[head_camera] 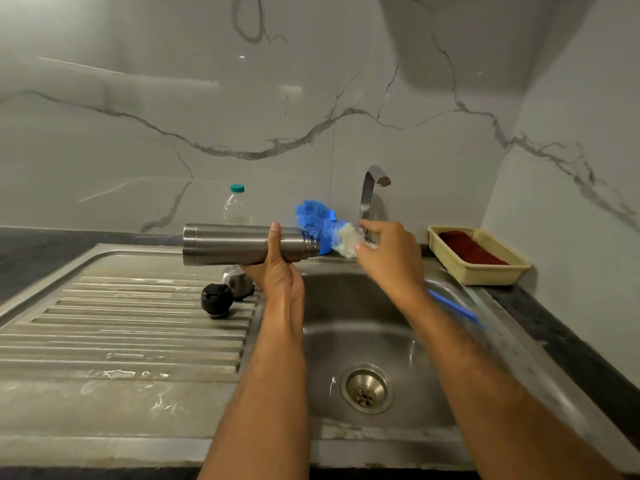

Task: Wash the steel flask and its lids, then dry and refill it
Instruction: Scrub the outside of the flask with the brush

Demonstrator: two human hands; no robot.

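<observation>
Over the sink [346, 306], our left hand [277, 268] grips the smooth steel flask [228, 244] sideways; our right hand [388, 258] holds a bristly blue-white brush [322, 226] at its open mouth.

Brush handle [457, 308] motion-blurred; steel lid [237, 281] half hidden behind flask [225, 244].

Two lids [227, 292] sit on the drainboard [121, 327] left of the sink [363, 341], basket [479, 254] right.
</observation>
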